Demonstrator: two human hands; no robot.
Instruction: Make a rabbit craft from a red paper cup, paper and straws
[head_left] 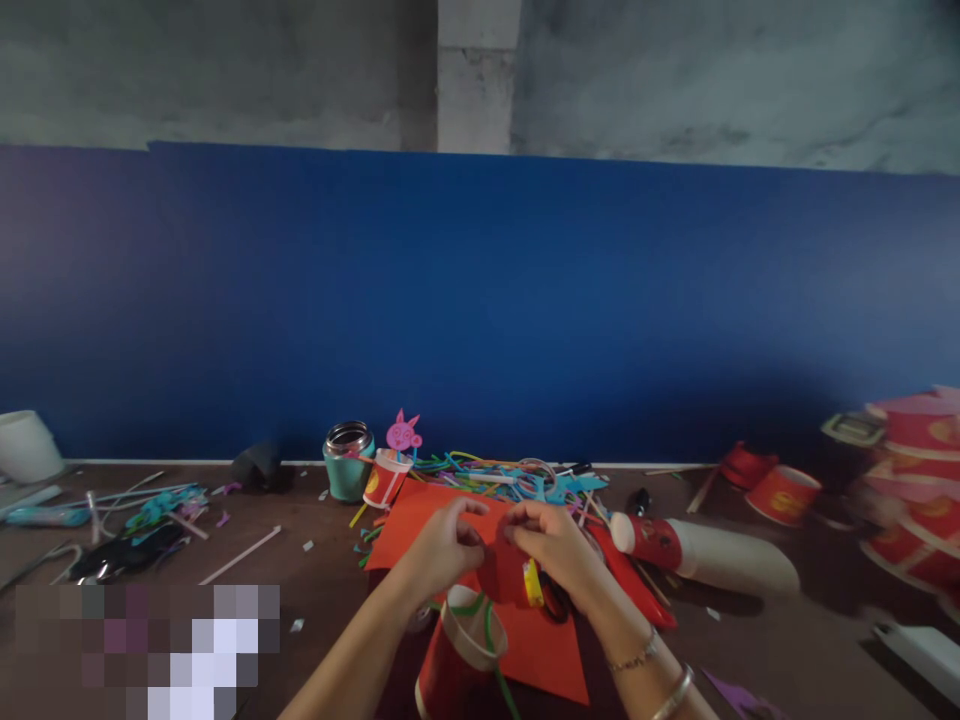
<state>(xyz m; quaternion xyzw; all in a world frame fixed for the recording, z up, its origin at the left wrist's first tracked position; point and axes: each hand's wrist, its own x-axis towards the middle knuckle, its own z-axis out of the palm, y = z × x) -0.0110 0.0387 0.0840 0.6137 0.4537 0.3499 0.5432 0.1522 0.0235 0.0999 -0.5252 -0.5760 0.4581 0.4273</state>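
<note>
My left hand (444,548) hovers over an orange-red paper sheet (544,650), its fingers curved, with a gap between thumb and forefinger. Facing it, my right hand (553,542) has thumb and fingertips close together; anything in that pinch is too small to make out. Below and between my wrists stands a red paper cup (459,665), slightly tilted, with green strips (491,630) across its mouth and down its side. Close to my right wrist, a small yellow object (532,584) and dark scissor-like handles (555,600) lie on the sheet.
Behind the paper are a teal jar (349,462), a red cup with a pink pig figure (403,434) and a heap of colored strips (495,475). At right lie a white-and-red cup roll (705,552) and stacked red cups (919,490). A blue partition (480,300) closes the back.
</note>
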